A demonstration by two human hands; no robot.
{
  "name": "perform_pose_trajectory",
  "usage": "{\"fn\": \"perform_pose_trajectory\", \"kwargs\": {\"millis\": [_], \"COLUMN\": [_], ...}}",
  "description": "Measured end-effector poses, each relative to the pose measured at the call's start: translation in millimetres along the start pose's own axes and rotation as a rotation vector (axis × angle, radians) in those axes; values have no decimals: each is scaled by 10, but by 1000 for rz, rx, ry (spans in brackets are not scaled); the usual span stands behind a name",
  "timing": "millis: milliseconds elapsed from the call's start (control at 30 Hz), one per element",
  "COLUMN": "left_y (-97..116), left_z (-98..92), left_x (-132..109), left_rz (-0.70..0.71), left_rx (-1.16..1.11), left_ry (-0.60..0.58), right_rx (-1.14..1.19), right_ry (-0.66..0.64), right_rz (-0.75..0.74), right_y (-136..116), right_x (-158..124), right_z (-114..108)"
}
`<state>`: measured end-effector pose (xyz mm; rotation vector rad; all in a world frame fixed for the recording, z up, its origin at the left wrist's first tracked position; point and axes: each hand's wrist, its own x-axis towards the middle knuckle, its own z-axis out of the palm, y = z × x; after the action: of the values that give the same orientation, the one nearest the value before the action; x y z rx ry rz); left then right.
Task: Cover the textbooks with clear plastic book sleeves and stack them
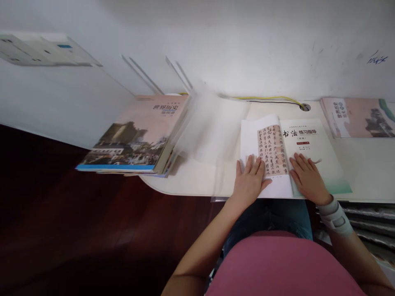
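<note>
White wall [247,49] behind; white desk [191,183] with rounded left end, dark reddish floor at near left. Calligraphy book [274,144] lies spread at the near edge, right of centre: columns of script on its left half, title on its right half. Left hand [249,181] flat on the left half, right hand [309,176] flat on the right; fingers of both extended, clamped on nothing. Blurred clear plastic sheet [212,123] left of the book; its exact outline cannot be told. Book stack [135,131] at far left, pink booklets [354,117] at far right.
</note>
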<state>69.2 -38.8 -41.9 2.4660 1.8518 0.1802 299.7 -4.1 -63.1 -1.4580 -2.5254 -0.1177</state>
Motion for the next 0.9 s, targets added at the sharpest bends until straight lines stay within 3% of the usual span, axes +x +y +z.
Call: {"fn": "perform_pose_trajectory", "kwargs": {"millis": [333, 667, 767, 900], "left_y": [-103, -211, -124, 31], "left_z": [-65, -97, -144, -161], "left_x": [-115, -3, -89, -182], "left_rz": [-11, -107, -34, 127], "left_rx": [18, 25, 20, -16], "left_ry": [-40, -9, 40, 22], "right_rx": [-78, -85, -76, -67], "right_ry": [23, 28, 30, 28], "right_rz": [3, 14, 15, 23], "right_y": [-37, -36, -32, -40], "right_x": [14, -3, -4, 2], "right_z": [0, 5, 10, -6]}}
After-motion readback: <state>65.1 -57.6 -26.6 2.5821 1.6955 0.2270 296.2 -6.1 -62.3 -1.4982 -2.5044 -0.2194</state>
